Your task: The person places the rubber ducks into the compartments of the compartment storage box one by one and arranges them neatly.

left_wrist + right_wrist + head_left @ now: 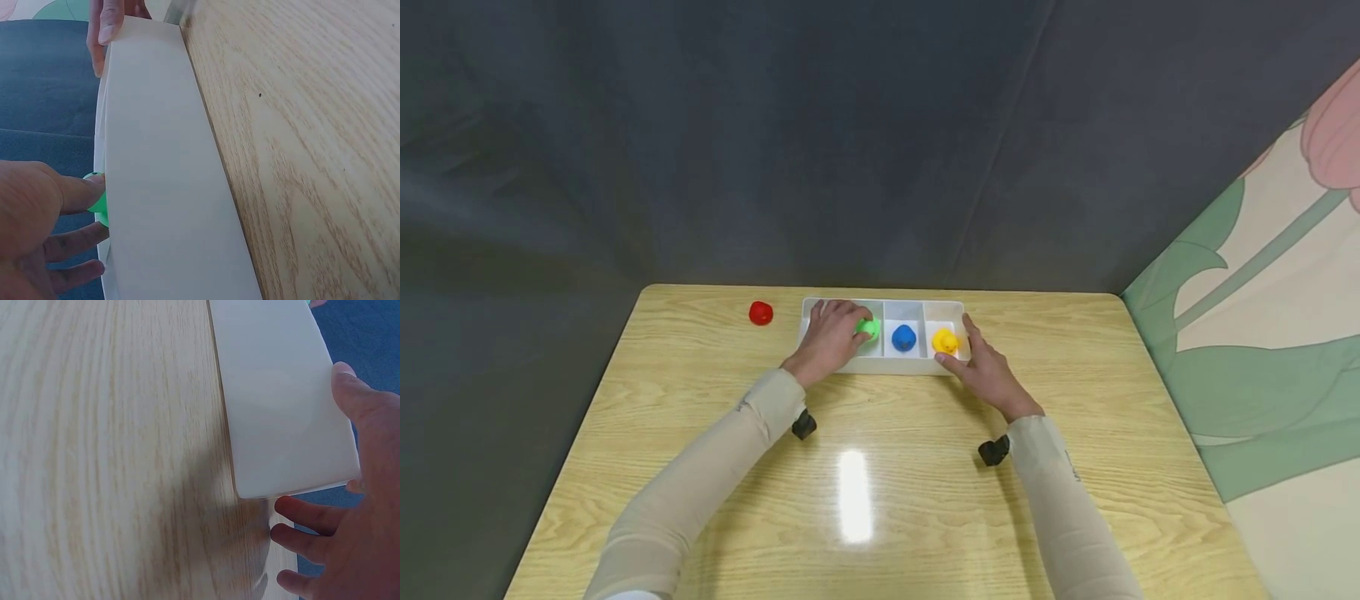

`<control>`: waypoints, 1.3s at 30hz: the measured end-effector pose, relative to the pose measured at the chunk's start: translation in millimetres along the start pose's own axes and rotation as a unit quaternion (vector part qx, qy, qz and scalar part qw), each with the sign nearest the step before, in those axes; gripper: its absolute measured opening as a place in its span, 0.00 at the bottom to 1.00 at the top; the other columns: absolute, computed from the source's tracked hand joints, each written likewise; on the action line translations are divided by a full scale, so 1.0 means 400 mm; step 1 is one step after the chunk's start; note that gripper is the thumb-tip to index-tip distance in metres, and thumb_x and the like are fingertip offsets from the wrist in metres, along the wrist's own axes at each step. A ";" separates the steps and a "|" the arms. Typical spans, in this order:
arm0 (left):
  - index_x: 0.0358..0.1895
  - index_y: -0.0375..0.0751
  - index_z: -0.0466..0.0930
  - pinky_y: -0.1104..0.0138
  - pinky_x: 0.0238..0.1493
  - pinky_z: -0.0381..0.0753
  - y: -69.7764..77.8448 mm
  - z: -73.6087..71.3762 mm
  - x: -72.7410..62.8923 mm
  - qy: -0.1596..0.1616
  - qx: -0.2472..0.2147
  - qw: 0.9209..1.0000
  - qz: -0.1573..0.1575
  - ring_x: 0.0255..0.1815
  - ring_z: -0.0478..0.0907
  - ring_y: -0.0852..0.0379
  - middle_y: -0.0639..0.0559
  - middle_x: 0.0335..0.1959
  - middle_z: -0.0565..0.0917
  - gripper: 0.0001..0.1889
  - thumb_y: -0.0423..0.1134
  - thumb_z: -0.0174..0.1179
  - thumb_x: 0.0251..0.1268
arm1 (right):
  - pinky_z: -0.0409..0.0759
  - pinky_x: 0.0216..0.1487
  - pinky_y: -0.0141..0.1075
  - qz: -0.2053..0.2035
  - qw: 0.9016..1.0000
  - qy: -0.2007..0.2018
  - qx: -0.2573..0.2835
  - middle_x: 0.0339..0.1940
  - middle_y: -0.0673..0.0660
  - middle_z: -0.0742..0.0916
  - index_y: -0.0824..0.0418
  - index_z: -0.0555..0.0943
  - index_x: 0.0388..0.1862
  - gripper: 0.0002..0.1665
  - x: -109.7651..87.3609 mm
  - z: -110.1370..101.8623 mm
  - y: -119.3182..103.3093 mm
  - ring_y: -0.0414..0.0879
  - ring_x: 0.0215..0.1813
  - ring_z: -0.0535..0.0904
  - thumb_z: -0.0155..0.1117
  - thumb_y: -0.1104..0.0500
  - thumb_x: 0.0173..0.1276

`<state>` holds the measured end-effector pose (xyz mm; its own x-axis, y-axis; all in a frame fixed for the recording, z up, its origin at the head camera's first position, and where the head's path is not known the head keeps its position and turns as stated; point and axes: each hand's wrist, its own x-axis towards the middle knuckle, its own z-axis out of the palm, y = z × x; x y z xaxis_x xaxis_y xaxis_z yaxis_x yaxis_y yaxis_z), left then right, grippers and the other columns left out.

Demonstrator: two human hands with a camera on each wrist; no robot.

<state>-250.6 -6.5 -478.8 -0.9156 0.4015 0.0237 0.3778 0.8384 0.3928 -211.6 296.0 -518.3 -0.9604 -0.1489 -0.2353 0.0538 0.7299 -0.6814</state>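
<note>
A long white compartment tray [904,365] lies near the table's far edge. My left hand [832,335] reaches over its left part and pinches a small green rubber duck [869,328] between thumb and fingers. In the left wrist view, the tray's front wall partly hides the green duck [100,203]. A blue rubber duck [904,337] sits in the compartment to the right, and a yellow one [945,341] occupies the end compartment. My right hand [988,374] holds the tray's right end, thumb on the front rim and fingers along the end wall.
A red rubber duck [761,313] lies on the wooden table [925,483], left of the tray. Dark cloth [850,150] hangs behind the far edge. On the right is a flower-patterned cloth [1285,333]. Each sleeve cuff carries a black wrist camera [803,425].
</note>
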 end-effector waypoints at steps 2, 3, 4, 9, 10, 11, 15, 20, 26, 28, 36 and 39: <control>0.65 0.48 0.82 0.33 0.85 0.52 0.000 0.001 0.000 0.001 -0.001 1.000 0.001 0.78 0.70 0.41 0.47 0.72 0.81 0.18 0.45 0.65 0.78 | 0.65 0.80 0.69 0.001 1.000 0.000 -0.002 0.91 0.66 0.52 0.47 0.31 0.91 0.68 0.001 0.000 -0.001 0.72 0.82 0.66 0.58 0.22 0.72; 0.65 0.48 0.82 0.33 0.85 0.52 0.000 0.001 0.000 0.002 -0.001 1.000 0.002 0.78 0.70 0.41 0.47 0.72 0.81 0.18 0.45 0.65 0.78 | 0.66 0.79 0.69 0.001 1.000 0.001 -0.002 0.91 0.66 0.52 0.47 0.31 0.91 0.68 0.001 0.000 -0.001 0.72 0.81 0.68 0.58 0.22 0.72; 0.65 0.48 0.82 0.33 0.85 0.52 0.000 0.001 0.000 0.002 0.000 1.000 0.002 0.78 0.70 0.41 0.47 0.72 0.81 0.18 0.45 0.65 0.78 | 0.66 0.79 0.69 0.001 1.000 0.002 -0.003 0.91 0.66 0.53 0.47 0.31 0.91 0.68 0.001 -0.001 -0.001 0.72 0.80 0.69 0.58 0.22 0.72; 0.65 0.48 0.83 0.34 0.85 0.52 0.001 0.003 -0.001 0.004 -0.001 1.000 0.003 0.78 0.70 0.40 0.46 0.71 0.82 0.18 0.46 0.66 0.77 | 0.67 0.79 0.68 0.002 1.000 0.001 -0.001 0.91 0.65 0.52 0.47 0.32 0.91 0.67 0.002 -0.002 -0.001 0.72 0.80 0.70 0.59 0.23 0.72; 0.65 0.48 0.83 0.34 0.85 0.52 0.002 0.004 -0.001 0.005 -0.001 1.000 0.004 0.78 0.70 0.40 0.46 0.71 0.82 0.18 0.45 0.66 0.77 | 0.67 0.79 0.68 0.002 1.000 0.000 -0.001 0.91 0.65 0.52 0.47 0.32 0.91 0.68 0.002 -0.002 -0.001 0.72 0.80 0.69 0.59 0.23 0.72; 0.65 0.48 0.83 0.33 0.85 0.52 0.002 0.005 -0.001 0.007 -0.001 1.000 0.004 0.78 0.70 0.40 0.46 0.71 0.82 0.18 0.45 0.66 0.77 | 0.67 0.79 0.68 0.002 1.000 0.000 -0.001 0.91 0.66 0.52 0.47 0.31 0.91 0.68 0.002 -0.002 -0.001 0.72 0.80 0.69 0.59 0.23 0.72; 0.64 0.48 0.83 0.33 0.85 0.52 0.004 0.006 -0.003 0.010 0.000 1.000 0.007 0.78 0.70 0.40 0.46 0.70 0.83 0.18 0.45 0.66 0.77 | 0.66 0.80 0.68 0.004 1.000 -0.002 0.001 0.91 0.66 0.52 0.47 0.31 0.91 0.68 0.003 0.000 -0.001 0.72 0.81 0.68 0.59 0.23 0.72; 0.65 0.48 0.83 0.33 0.85 0.52 0.007 0.008 -0.005 0.009 0.002 1.000 0.008 0.78 0.70 0.40 0.46 0.70 0.82 0.18 0.46 0.66 0.77 | 0.65 0.80 0.68 0.006 1.000 -0.004 0.003 0.91 0.65 0.51 0.47 0.31 0.91 0.68 0.001 0.001 0.000 0.72 0.83 0.66 0.59 0.24 0.73; 0.64 0.48 0.83 0.33 0.84 0.52 0.008 0.011 -0.005 0.009 0.006 1.000 0.008 0.78 0.70 0.40 0.46 0.70 0.83 0.18 0.46 0.65 0.77 | 0.65 0.80 0.68 0.007 1.000 -0.003 0.004 0.92 0.65 0.51 0.47 0.31 0.90 0.67 -0.003 0.000 -0.001 0.72 0.83 0.65 0.59 0.25 0.74; 0.65 0.47 0.82 0.32 0.84 0.52 0.008 0.011 -0.005 0.009 0.005 1.000 0.008 0.78 0.69 0.40 0.46 0.70 0.83 0.19 0.46 0.66 0.77 | 0.65 0.80 0.68 0.005 1.000 -0.002 0.002 0.91 0.65 0.51 0.47 0.31 0.91 0.66 -0.004 0.000 -0.001 0.72 0.83 0.66 0.59 0.26 0.74; 0.67 0.47 0.81 0.33 0.85 0.51 0.004 0.007 -0.007 0.009 0.011 1.000 0.006 0.79 0.69 0.40 0.46 0.71 0.81 0.19 0.45 0.65 0.78 | 0.66 0.80 0.67 0.004 1.000 -0.002 -0.001 0.91 0.65 0.52 0.47 0.32 0.91 0.66 0.001 0.001 -0.001 0.72 0.82 0.68 0.59 0.25 0.74; 0.64 0.47 0.83 0.33 0.85 0.50 0.000 0.007 -0.008 0.010 0.021 1.000 0.003 0.79 0.68 0.40 0.46 0.73 0.80 0.17 0.45 0.64 0.79 | 0.66 0.80 0.68 0.004 1.000 -0.003 -0.003 0.91 0.66 0.52 0.47 0.31 0.91 0.66 0.001 -0.001 -0.001 0.72 0.82 0.66 0.59 0.25 0.74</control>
<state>-247.4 -6.7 -481.6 -0.9157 0.3992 0.0452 0.3884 0.8510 0.3535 -212.2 296.0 -517.8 -0.9582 -0.1479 -0.2451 0.0593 0.7349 -0.6755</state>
